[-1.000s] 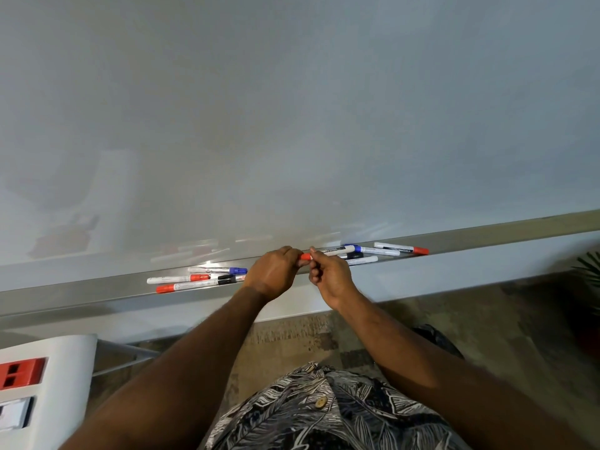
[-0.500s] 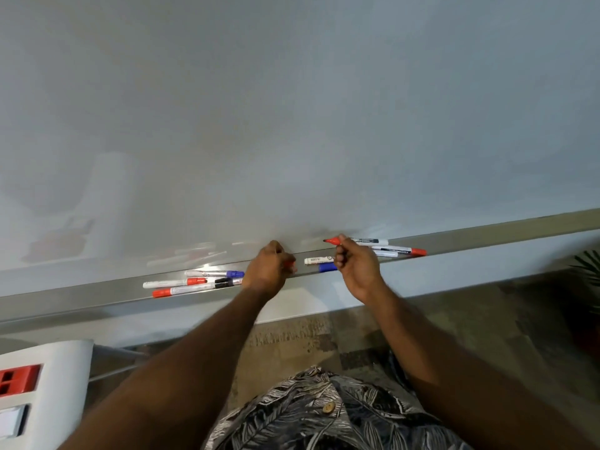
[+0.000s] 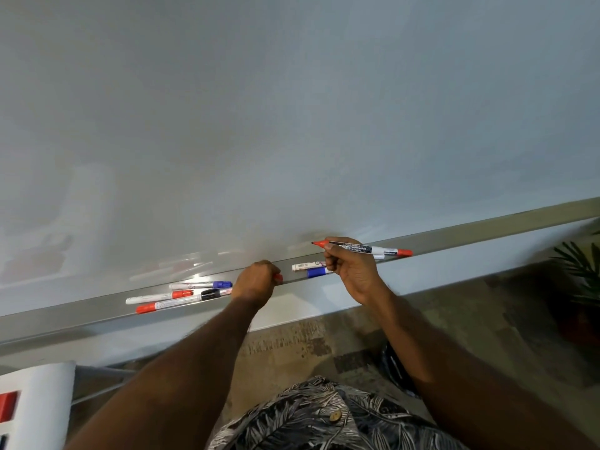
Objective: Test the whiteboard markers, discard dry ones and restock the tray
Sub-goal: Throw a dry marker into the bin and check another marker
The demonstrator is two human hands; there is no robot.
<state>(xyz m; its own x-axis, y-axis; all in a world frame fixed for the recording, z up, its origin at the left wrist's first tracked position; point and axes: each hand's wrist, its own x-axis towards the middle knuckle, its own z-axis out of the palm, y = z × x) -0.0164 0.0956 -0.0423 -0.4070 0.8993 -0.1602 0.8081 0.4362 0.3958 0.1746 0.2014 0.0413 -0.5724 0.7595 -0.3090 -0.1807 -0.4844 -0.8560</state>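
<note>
My right hand holds an uncapped red marker, its tip pointing left just off the whiteboard. My left hand is closed on the red cap, resting at the marker tray. On the tray to the left lie a blue-capped marker, a red-banded marker and a red-and-black marker. Between my hands lie a white marker and a blue marker. Another red-capped marker lies behind my right hand.
A white unit with red parts stands at the lower left. A green plant is at the right edge. Patterned floor shows below the tray.
My hands pulled apart: the cap came off the red marker and stayed in my left hand. My right hand raised the uncapped marker toward the board.
</note>
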